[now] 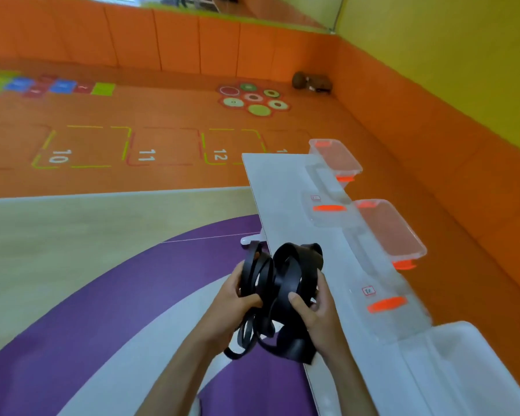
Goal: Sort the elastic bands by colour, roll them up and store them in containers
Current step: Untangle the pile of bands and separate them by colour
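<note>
Orange padded walls (177,40) ring a play floor with numbered squares (146,154), and nearer lies a purple and beige mat (126,283). A white table (276,187) runs along the right, and two clear containers with orange clasps (blurred) sit at its right edge, one far (336,157), one nearer (391,232). Both hands hold a tangled bundle of black elastic bands (285,274) in the air just beside the table's near left edge. The left hand (237,298) has fingers and thumb curled round the bundle's left loops. The right hand (315,310) clamps the right side, thumb pressed on the front. Loose loops hang below.
</note>
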A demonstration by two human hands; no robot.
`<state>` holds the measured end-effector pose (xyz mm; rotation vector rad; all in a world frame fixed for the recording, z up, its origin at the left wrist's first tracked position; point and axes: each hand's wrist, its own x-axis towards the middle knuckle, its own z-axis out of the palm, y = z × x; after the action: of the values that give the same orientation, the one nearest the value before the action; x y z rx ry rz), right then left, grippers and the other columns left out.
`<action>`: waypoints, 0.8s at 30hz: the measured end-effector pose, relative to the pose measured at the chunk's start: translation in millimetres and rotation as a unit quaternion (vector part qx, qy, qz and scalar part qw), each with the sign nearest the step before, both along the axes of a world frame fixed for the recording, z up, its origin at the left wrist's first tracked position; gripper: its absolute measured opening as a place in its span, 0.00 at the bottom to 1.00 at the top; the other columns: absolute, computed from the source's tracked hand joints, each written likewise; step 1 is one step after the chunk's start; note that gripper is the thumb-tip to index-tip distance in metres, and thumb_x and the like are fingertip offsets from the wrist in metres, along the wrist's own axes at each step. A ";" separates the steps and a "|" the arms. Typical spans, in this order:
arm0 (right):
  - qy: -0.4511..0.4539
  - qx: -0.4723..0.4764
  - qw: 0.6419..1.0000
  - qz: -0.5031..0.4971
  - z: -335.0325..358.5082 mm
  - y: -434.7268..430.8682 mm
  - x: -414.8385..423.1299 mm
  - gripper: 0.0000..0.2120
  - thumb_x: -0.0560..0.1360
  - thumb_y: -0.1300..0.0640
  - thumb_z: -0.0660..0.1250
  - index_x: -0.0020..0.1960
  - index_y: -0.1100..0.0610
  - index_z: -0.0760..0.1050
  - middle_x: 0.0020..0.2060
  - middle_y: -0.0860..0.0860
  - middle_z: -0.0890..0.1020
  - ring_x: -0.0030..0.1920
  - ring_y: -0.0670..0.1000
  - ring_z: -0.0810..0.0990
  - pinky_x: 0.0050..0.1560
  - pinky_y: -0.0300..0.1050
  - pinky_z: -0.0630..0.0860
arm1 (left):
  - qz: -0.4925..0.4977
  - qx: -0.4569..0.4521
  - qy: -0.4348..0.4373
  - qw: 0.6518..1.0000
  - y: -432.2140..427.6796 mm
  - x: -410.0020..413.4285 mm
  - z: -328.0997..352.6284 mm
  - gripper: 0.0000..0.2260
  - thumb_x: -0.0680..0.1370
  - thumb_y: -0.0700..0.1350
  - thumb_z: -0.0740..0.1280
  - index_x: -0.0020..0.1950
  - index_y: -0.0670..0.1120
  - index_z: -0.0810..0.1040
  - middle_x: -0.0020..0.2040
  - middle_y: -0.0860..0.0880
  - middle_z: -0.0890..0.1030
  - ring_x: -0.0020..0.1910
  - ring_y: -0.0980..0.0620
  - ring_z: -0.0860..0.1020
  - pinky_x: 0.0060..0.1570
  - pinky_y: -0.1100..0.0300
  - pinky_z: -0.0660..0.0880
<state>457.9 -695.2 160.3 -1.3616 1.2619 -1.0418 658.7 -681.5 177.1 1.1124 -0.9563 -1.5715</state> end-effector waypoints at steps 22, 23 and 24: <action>-0.050 -0.003 0.994 -0.101 -19.0 -389.2 76.0 0.28 0.77 0.54 0.71 0.72 0.33 0.69 0.60 0.42 0.85 0.56 0.46 0.86 0.52 0.38 0.82 | -0.090 -0.013 -0.023 0.996 -435.7 69.3 -7.2 0.32 0.75 0.26 0.64 0.71 0.57 0.77 0.61 0.41 0.84 0.61 0.40 0.84 0.56 0.44 0.84; -0.052 -0.006 0.993 -0.110 -19.1 -406.8 74.3 0.28 0.77 0.54 0.71 0.72 0.34 0.69 0.60 0.42 0.85 0.56 0.46 0.86 0.52 0.38 0.82 | -0.093 -0.012 -0.023 0.995 -455.4 66.7 -5.9 0.33 0.74 0.26 0.64 0.71 0.56 0.78 0.61 0.41 0.84 0.60 0.41 0.84 0.53 0.48 0.84; -0.053 -0.008 0.992 -0.118 -19.1 -423.4 72.2 0.28 0.77 0.54 0.71 0.73 0.35 0.69 0.60 0.42 0.85 0.57 0.46 0.86 0.52 0.38 0.82 | -0.097 -0.010 -0.023 0.995 -474.3 63.8 -5.0 0.33 0.74 0.26 0.64 0.71 0.56 0.78 0.61 0.41 0.84 0.59 0.42 0.84 0.52 0.52 0.83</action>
<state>530.1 -1118.6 141.2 -1.1708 1.3601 -1.2727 722.6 -1155.8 172.1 1.0713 -1.1372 -1.6941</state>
